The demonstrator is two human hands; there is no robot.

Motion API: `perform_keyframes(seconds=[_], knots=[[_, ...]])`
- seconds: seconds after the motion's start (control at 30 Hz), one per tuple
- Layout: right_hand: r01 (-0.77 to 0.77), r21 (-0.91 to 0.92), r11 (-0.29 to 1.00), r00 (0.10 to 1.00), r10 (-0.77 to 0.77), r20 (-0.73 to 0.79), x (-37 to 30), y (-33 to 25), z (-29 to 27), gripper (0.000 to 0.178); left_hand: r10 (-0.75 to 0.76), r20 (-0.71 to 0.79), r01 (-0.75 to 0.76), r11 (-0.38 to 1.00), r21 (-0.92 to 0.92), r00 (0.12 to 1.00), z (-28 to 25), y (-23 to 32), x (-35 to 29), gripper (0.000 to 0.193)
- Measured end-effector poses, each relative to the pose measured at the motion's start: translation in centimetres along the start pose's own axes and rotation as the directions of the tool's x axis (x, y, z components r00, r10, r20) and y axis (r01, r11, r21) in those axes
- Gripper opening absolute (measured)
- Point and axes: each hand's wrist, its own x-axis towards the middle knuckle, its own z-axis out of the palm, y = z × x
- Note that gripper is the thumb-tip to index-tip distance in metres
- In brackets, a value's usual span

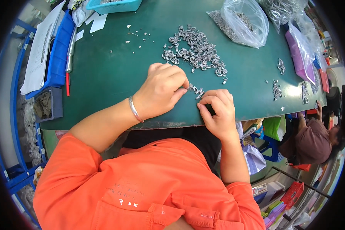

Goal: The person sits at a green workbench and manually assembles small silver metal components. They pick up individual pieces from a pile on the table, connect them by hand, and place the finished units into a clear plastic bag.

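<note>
Right hand [222, 113] and left hand [161, 90], with small metal parts [199, 91] between their fingertips
The right hand is curled, thumb and forefinger bent toward each other; the left brings thumb and forefinger close together at the parts' left end. Whether either grips a piece is unclear. Beyond the fingertips, a loose pile of similar parts [197, 50] spreads over the green tabletop [115, 73]; farther right stands a clear bag [253, 32].
</note>
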Motion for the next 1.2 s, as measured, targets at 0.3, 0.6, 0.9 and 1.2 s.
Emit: perform_keyframes(seconds=[0.3, 0.6, 0.9, 1.2], knots=[[-0.011, -0.021, 1.0, 1.0, 0.011, -0.017, -0.2, 0.0, 0.8, 0.019, 0.051, 0.111, -0.05, 0.999, -0.009, 0.993, 0.0, 0.0, -1.0, 0.016], [-0.089, 0.137, 0.987, 0.992, 0.1, -0.076, -1.2, -0.2, -0.6, 0.016, 0.009, 0.197, -0.017, 0.999, 0.041, 0.98, -2.1, 0.7, -1.8, 0.019], [-0.07, -0.054, 0.996, 0.997, 0.069, -0.024, -0.8, -0.9, 0.5, 0.018, -0.009, 0.134, 0.002, 0.999, 0.054, 0.991, 0.1, 0.8, -1.9, 0.025], [-0.024, -0.069, 0.997, 0.999, 0.026, 0.031, 0.1, -2.2, 1.3, 0.026, -0.031, 0.065, 0.035, 0.998, -0.055, 0.997, 0.1, 0.6, -2.4, 0.024]])
